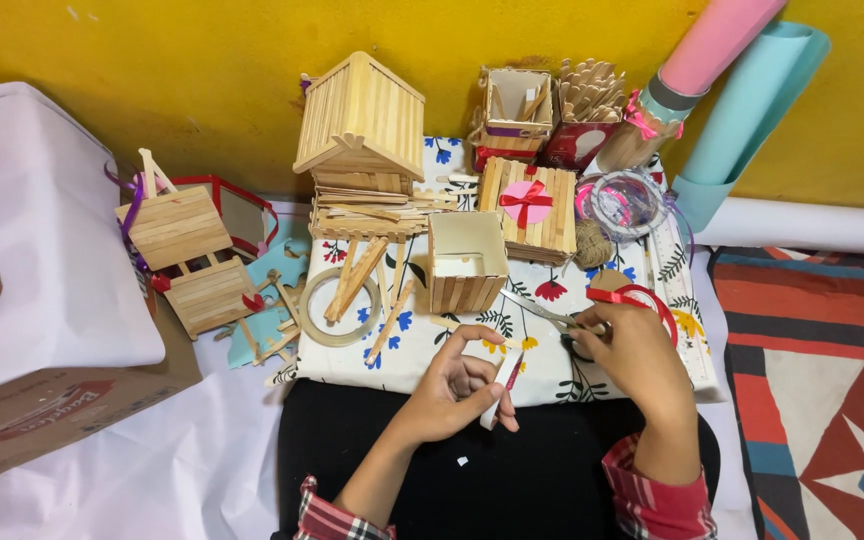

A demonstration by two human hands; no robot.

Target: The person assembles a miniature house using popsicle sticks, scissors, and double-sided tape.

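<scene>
My left hand (pixel 457 388) grips a small white strip of card (pixel 503 388) with a bit of red ribbon at its top, held over a black surface (pixel 512 470). My right hand (pixel 627 350) rests on the flowered cloth (pixel 542 365), closed around scissors (pixel 552 315) whose blades point left toward an open-topped box of craft sticks (pixel 466 262). A loop of red ribbon (pixel 642 297) lies just beyond my right hand.
A craft-stick house (pixel 364 125) stands at the back, with a stick panel bearing a red bow (pixel 527 207), a tape roll (pixel 337 307), loose sticks, twine, rolled pink and teal paper (pixel 742 70), and a cardboard box (pixel 52 400) at the left.
</scene>
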